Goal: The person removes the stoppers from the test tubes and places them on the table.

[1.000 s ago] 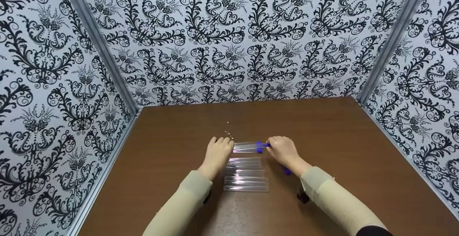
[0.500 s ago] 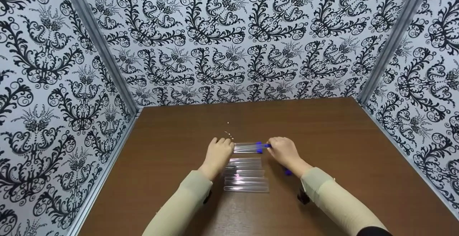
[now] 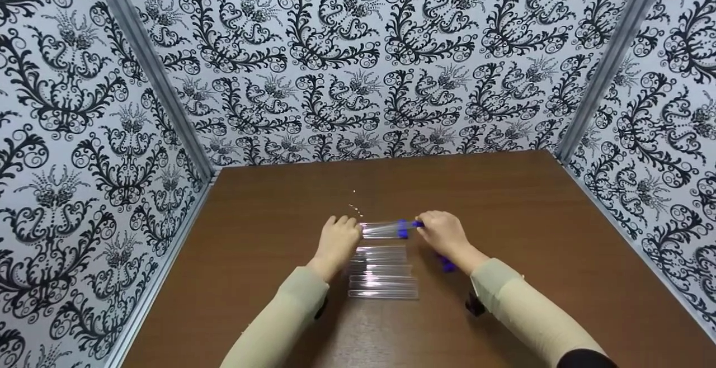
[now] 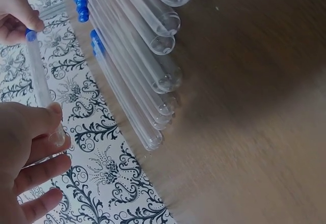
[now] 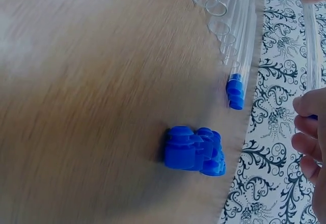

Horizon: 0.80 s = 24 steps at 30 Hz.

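Note:
A clear test tube [image 4: 39, 74] hangs between the two hands, raised over the table. Its rounded end is gripped by the left hand [image 3: 338, 243], thumb against the glass in the left wrist view. At the other end the right hand [image 3: 443, 234] pinches a blue stopper [image 4: 31, 34] at the tube's mouth; fingers hide most of it in the right wrist view. Below lie several test tubes with blue stoppers [image 5: 235, 91] fitted, side by side. Nearer the person, several unstoppered tubes [image 3: 384, 294] form a row, mouths to the right.
A cluster of loose blue stoppers [image 5: 191, 151] sits on the brown table [image 3: 268, 200], partly under the right forearm. Small bright specks [image 3: 356, 208] show beyond the tubes. Patterned walls [image 3: 347, 77] enclose the back and sides.
Both hands keep nearly the same places, still holding the tube and its stopper. The right hand has shifted only slightly, and the head view has moved a little.

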{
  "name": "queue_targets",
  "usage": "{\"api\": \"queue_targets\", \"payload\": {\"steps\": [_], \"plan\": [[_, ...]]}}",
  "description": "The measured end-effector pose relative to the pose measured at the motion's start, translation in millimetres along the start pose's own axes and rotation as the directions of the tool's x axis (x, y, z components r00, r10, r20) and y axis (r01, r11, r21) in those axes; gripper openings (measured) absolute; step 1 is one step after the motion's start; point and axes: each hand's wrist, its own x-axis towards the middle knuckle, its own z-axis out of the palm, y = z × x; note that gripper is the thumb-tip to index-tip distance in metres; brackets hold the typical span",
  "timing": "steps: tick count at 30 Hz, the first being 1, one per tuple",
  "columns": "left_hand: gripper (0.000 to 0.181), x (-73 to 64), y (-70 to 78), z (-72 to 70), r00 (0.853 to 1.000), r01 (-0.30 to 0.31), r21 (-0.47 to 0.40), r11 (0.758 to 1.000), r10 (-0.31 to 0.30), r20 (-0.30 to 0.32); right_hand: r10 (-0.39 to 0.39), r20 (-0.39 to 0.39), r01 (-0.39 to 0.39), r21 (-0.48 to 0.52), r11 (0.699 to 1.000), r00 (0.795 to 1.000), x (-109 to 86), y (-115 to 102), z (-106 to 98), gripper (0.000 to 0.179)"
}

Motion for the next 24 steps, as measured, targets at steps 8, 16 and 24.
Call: {"api": "queue_targets", "payload": {"steps": [8,16,24], "plan": [[0.017,-0.2,-2.1,0.5,0.998,0.025,-0.021,0.999,-0.027,-0.064,0.023,0.022,-0.024,0.039,0.999,1.0,0.7,0.2,-1.0,0.023],[0.011,-1.1,-3.3,6.5,0.992,0.048,-0.043,0.998,-0.053,-0.118,0.02,0.011,-0.02,0.01,1.0,1.0,0.7,-0.3,-1.3,0.029],[0.007,-1.3,-3.1,11.3,0.987,0.091,-0.08,0.993,-0.1,-0.125,0.023,-0.002,-0.023,0.032,0.999,1.0,0.4,-0.6,0.0,0.022]]}}
